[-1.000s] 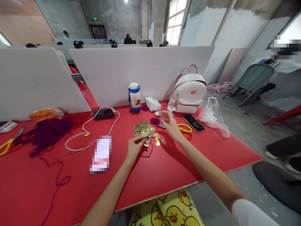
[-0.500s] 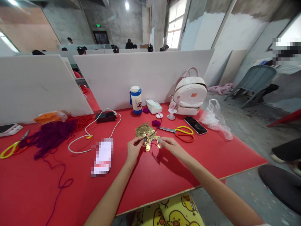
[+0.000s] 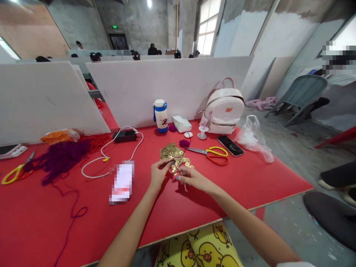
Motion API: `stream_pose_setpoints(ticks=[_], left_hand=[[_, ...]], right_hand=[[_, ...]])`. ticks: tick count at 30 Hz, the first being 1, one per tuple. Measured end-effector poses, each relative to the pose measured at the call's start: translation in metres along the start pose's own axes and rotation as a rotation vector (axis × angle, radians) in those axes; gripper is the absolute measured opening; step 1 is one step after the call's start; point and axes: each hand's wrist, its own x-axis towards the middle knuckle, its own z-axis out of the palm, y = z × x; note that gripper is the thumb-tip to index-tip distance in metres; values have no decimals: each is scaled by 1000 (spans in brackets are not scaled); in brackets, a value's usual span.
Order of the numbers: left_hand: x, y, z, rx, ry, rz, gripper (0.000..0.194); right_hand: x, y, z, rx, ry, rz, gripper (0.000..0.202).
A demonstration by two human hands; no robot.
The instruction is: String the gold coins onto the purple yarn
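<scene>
Over the front of a pile of brass-coloured coins (image 3: 168, 151), my two hands are close together. My left hand (image 3: 161, 173) pinches a thin purple cord (image 3: 180, 160) between thumb and finger; whether a coin is in that pinch too, I cannot tell. My right hand (image 3: 193, 178), just to its right and slightly nearer me, has thumb and fingertips closed on the same cord below the left fingertips. Beyond the coins lies a small purple yarn ball (image 3: 184, 143). Scissors with yellow and red handles (image 3: 215, 154) rest to the right, their blades pointing toward the coins.
On the red table (image 3: 116, 230) stand a bottle (image 3: 161, 116), tissue pack (image 3: 182, 124), white spool (image 3: 203, 132) and backpack (image 3: 222, 111). A phone (image 3: 230, 145) and plastic bag (image 3: 254, 139) lie right. Leftward are purple yarn (image 3: 65, 159), a cable (image 3: 83, 172) and other scissors (image 3: 16, 173).
My right hand has moved left and a little nearer me, closing the gap to my left hand. The cord loop between them has drawn in. My left hand has barely moved.
</scene>
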Motion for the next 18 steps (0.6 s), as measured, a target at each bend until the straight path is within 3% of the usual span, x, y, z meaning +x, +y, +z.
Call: stream_pose_setpoints(ticks=[3, 7, 11, 13, 18], left_hand=[[0, -2, -1, 17, 14, -22, 21], [-1, -6, -1, 85, 54, 42, 16], [-1, -10, -1, 149, 88, 78, 14], [-1, -11, -1, 185, 102, 90, 13], [-1, -11, -3, 210, 109, 78, 13]], right_hand=[[-9, -18, -10, -202, 194, -146, 33], [-34, -54, -41, -299, 436, -313, 39], [-65, -84, -64, -77, 631, -448, 38], [-77, -95, -68, 121, 664, -520, 40], [-82, -112, -66, 432, 553, -625, 52]])
